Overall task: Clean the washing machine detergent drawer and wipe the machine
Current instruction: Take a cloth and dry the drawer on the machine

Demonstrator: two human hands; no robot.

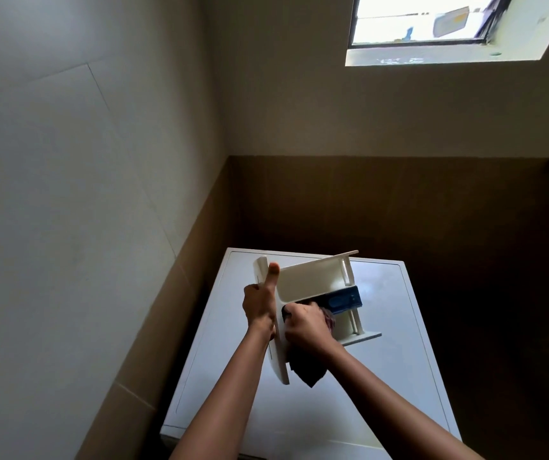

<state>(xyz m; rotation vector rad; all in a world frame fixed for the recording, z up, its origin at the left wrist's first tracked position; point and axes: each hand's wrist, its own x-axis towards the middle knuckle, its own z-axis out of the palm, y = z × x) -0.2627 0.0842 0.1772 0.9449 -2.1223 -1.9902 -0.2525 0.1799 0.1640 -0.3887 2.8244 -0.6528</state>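
The white detergent drawer [313, 280] is out of the machine and held above the washing machine's white top [382, 376]. It has a blue insert [344, 298] in its middle compartment. My left hand [261, 302] grips the drawer's front panel, thumb up along the panel. My right hand [306, 328] clutches a dark cloth [309, 370] and presses it into the drawer's near compartment. A corner of the cloth hangs below my wrist.
The machine stands in a corner, with a pale wall close on the left and a brown tiled wall [399, 207] behind. A window [432, 21] is high up at the right. The area right of the machine is dark.
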